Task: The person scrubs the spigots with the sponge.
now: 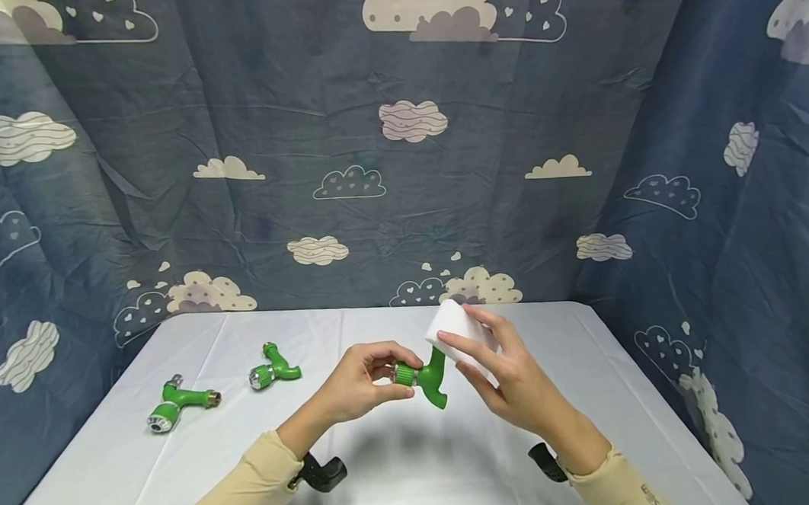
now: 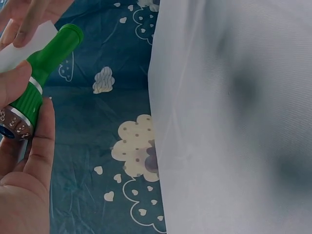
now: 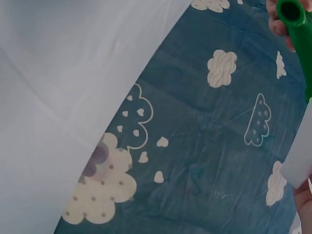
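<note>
My left hand (image 1: 359, 383) grips a green tap (image 1: 433, 377) by its ribbed knob, thumb and fingers on either side, above the table. The tap's spout points down and its other end rises toward a white sponge-like block (image 1: 458, 327). That block is held in the fingers of my right hand (image 1: 514, 372), against or just behind the tap's upper end. In the left wrist view the tap (image 2: 51, 56) shows a silver band and a metal knob end. The right wrist view shows the open spout mouth of the tap (image 3: 303, 44) and an edge of the block (image 3: 298, 151).
Two more green taps lie on the left of the white-covered table (image 1: 217, 483): one with a brass end (image 1: 179, 401), and a smaller one (image 1: 276, 366) farther back. A dark blue cloud-patterned curtain (image 1: 273, 99) surrounds the table's back and sides.
</note>
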`<state>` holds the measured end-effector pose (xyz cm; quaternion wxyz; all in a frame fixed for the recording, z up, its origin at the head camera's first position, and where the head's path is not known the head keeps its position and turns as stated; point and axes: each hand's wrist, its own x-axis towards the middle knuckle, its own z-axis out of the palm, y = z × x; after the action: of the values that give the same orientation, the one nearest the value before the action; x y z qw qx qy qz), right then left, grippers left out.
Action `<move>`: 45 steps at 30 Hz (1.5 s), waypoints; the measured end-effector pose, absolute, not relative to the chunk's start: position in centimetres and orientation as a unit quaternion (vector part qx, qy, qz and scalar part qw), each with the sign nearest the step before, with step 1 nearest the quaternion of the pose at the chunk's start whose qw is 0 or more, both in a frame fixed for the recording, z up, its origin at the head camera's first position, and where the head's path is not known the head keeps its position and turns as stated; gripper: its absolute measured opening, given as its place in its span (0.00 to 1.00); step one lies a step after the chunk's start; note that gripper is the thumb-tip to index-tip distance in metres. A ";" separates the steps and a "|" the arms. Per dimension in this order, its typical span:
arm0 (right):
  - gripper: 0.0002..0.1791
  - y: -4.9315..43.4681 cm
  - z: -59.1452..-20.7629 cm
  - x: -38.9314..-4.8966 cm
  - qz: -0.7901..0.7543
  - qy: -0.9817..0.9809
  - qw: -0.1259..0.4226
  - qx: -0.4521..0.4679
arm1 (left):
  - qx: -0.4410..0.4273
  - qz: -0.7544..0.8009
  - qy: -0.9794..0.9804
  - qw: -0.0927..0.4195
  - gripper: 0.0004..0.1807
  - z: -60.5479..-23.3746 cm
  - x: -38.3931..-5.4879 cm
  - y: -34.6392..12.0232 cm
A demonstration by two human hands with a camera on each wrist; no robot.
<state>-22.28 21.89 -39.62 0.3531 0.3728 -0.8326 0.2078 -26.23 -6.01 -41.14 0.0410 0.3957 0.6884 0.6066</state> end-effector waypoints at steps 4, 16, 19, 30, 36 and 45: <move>0.21 22.2 -39.5 -22.7 0.213 -0.834 0.353 0.367 | 0.405 0.601 0.688 0.042 0.16 -41.2 -26.2 -6.1; 0.35 22.7 -39.6 -23.0 0.315 -0.834 0.344 0.295 | 0.392 0.641 0.658 0.053 0.19 -41.3 -26.0 -6.8; 0.35 22.3 -39.3 -22.3 0.374 -0.820 0.327 0.285 | 0.373 0.676 0.632 0.072 0.21 -41.1 -25.8 -6.8; 0.35 19.1 -38.6 -20.6 0.442 -0.765 0.303 0.357 | 0.338 0.796 0.466 0.186 0.17 -40.8 -24.6 -5.4; 0.35 19.0 -38.6 -20.7 0.424 -0.762 0.330 0.363 | 0.373 0.764 0.493 0.185 0.15 -40.9 -24.5 -5.2; 0.34 19.3 -38.3 -20.7 0.402 -0.765 0.314 0.392 | 0.379 0.711 0.571 0.160 0.17 -40.5 -24.6 -5.9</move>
<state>-20.74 19.35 -38.32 0.3140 0.3923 -0.7652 0.4024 -24.60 -5.90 -40.51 0.1596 0.3787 0.5708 0.7109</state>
